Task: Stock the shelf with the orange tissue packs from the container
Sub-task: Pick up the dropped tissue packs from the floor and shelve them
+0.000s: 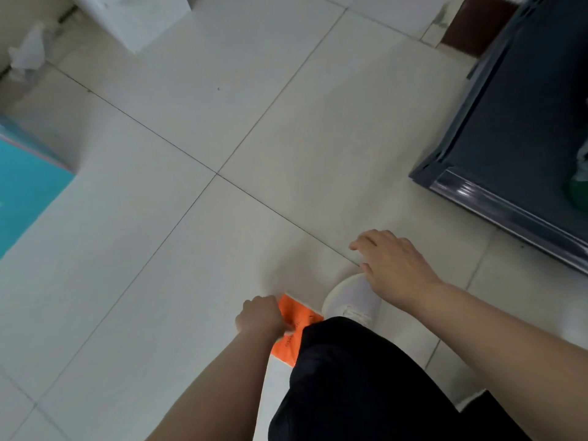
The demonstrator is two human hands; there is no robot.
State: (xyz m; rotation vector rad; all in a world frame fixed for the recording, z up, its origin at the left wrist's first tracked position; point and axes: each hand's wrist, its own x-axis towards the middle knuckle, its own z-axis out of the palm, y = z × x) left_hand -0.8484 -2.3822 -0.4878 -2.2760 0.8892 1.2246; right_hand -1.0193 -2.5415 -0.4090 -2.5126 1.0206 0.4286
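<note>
My left hand [259, 316] grips an orange tissue pack [294, 329] low in front of me, above the tiled floor. The pack's right part is hidden behind my dark trouser leg. My right hand [391, 264] hangs free to the right of it, fingers loosely spread, holding nothing. A dark grey container [496, 186] stands on the floor at the right; its inside shows mostly bare dark bottom. No shelf is clearly in view.
A white shoe [350, 299] shows under my right hand. A teal box [25, 189] sits at the left edge, a white cabinet [133, 17] at the top left. A green-and-white object [579, 183] lies in the container's corner. Pale floor tiles fill the middle.
</note>
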